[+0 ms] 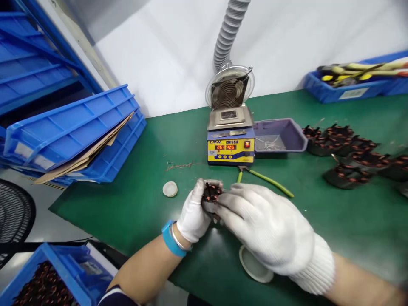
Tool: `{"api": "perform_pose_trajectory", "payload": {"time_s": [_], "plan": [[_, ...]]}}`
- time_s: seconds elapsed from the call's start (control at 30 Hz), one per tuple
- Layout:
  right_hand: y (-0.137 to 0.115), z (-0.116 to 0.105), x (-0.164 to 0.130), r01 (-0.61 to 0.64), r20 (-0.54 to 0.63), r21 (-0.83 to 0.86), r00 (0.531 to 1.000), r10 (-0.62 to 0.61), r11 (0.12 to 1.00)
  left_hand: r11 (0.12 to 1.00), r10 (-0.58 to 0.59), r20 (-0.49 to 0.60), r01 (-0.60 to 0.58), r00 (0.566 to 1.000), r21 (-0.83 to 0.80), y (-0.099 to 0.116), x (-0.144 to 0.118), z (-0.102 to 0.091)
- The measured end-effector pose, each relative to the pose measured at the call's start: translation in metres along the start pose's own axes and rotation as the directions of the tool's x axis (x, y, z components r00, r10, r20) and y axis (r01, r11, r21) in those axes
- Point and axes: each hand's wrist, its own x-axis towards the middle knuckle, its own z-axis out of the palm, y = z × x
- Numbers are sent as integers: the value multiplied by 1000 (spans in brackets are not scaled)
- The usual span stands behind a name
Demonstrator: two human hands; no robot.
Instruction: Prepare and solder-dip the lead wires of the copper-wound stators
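Note:
In front of the yellow and blue heated unit, a small dark ring with copper windings, like a motor stator, is held just above the table. My gloved left hand is wrapped round its left side. From the right, my gloved right hand has its fingers closed against the same stator, their tips partly hidden. Beneath that hand lies a round whitish dish, partly covered by the glove. A smaller white round lid or dish is to the left. Green-handled pliers lie beyond my right hand.
Behind stands the heated unit with a lit display, under a grey duct hose. Beside it is a purple tray. Several more stators sit at the right. Blue bins lean at the left; another bin holds many parts.

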Motion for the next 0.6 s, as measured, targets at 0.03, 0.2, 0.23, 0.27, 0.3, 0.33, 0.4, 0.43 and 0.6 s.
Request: {"api": "perform_pose_trajectory", "payload": {"time_s": [0.03,0.2,0.23,0.27,0.3,0.33,0.4,0.43,0.6], "plan": [[0,1,-2,-12,-4,6,1000,12,1000,1000,9,-2,-9,1000,5,0,-1,1],[0,2,1,-132,-40,25,990,133,991,999,-34,-10,34,999,-14,-3,-5,5],[1,1,2,-178,-43,34,983,180,983,999,-26,-9,26,1000,-28,-4,-5,5],[1,0,4,-200,-42,45,979,202,979,999,-17,-3,17,1000,-36,-6,-5,6],[2,-1,4,-193,-36,55,980,195,980,999,-9,5,9,1000,-38,-7,-5,6],[2,-2,5,-164,-25,61,986,166,984,999,-5,15,6,1000,-34,-8,-5,7],[3,-4,5,-96,11,73,995,96,993,1000,-9,22,10,1000,-29,-8,-6,10],[4,-5,5,-99,32,79,995,97,992,999,-14,19,15,1000,-33,-7,-7,11],[16,-19,11,-203,111,178,976,185,963,982,-136,85,146,987,-122,15,-9,13]]}}
